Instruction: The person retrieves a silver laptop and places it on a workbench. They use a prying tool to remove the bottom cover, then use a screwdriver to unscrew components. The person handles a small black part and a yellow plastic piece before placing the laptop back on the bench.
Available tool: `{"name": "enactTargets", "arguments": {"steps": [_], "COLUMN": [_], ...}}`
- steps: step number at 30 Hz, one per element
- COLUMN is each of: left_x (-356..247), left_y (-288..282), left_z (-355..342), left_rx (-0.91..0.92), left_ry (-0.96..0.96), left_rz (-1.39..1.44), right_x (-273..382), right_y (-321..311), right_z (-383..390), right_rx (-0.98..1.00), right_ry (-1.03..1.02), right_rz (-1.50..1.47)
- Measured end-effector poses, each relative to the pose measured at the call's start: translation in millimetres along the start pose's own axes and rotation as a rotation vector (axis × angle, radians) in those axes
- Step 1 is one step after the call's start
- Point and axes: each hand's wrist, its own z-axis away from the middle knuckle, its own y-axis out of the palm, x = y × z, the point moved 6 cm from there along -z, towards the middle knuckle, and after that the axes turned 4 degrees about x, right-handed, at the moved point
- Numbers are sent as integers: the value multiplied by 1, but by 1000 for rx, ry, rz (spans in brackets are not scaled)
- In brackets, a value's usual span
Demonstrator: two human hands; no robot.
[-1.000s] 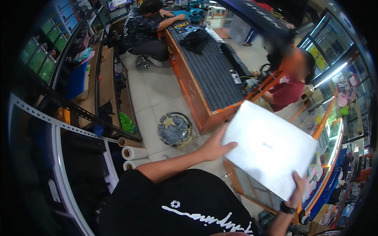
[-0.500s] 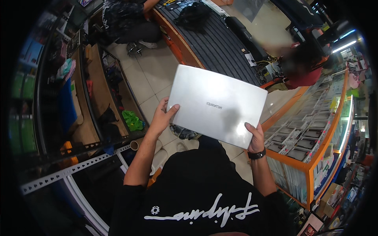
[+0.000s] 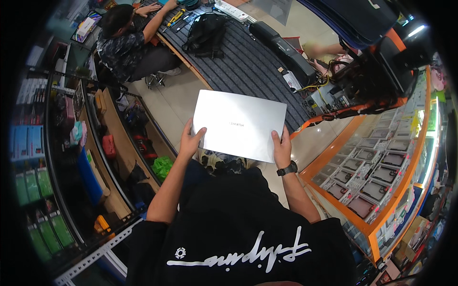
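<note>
Silver laptop [image 3: 241,121]: lid uppermost, apparently shut; held at scene centre, on the near side of the ribbed grey mat [image 3: 253,71]. Gripped at the left edge by the left hand [image 3: 191,138], thumb on top, fingers curled behind; gripped at the right edge by the right hand [image 3: 282,150], likewise, with dark watch [image 3: 287,168] at wrist. Farther off: black bag [image 3: 207,35] on mat, to the left; wired metal unit [image 3: 325,95], to the right. Could slip toward the tiled floor [image 3: 164,97], through a loosened thumb on smooth casing. Could scuff against the metal unit, through too wide a swing rightward.
</note>
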Motion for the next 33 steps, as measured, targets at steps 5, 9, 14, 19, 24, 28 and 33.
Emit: {"name": "enactTargets", "arguments": {"steps": [5,9,14,19,24,28,33], "left_x": [20,34,30,11,21,20,20], "left_y": [13,25,62,90,94,86,85], "left_z": [-117,-206,-276,-304,-316,-318,-320], "left_rx": [202,376,682,671,621,545,492], "left_ry": [105,194,366,422,355,308,202], "left_rz": [-67,-128,-175,-487,-521,-657,-720], "right_x": [-86,-98,-119,-101,-99,-110,-102], "right_y": [-8,14,7,10,13,17,21], "right_z": [-41,-60,-78,-85,-88,-85,-92], "right_rx": [-205,-398,-502,-563,-568,-583,-498], "right_ry": [140,154,294,444,393,342,406], "right_rz": [256,290,658,817,822,864,792]}}
